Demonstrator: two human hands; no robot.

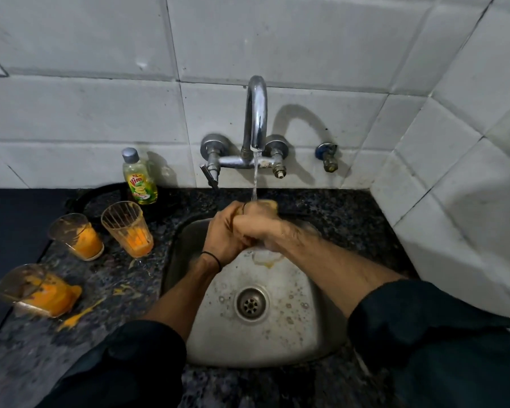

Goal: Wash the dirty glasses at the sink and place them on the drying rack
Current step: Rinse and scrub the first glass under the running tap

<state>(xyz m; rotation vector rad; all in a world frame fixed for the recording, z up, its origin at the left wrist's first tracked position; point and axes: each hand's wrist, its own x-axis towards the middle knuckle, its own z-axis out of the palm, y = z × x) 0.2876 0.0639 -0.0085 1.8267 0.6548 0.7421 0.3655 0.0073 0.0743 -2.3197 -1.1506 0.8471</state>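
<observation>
Both my hands are clasped together over the steel sink (280, 334), right under the running water. My left hand (220, 238) and my right hand (252, 228) close around a glass (264, 257). Only its clear lower end with orange residue shows below my fists, and a yellowish edge shows above them. Three dirty glasses with orange residue are on the counter to the left: one upright (128, 229), one leaning (77, 237), and one on its side (36, 293) in a spill.
A chrome wall tap (256, 113) pours a thin stream onto my hands. A green dish-soap bottle (139, 178) stands against the tiled wall, left of the tap. Orange splashes (80, 315) mark the dark granite counter. The drain (251, 303) lies below my hands.
</observation>
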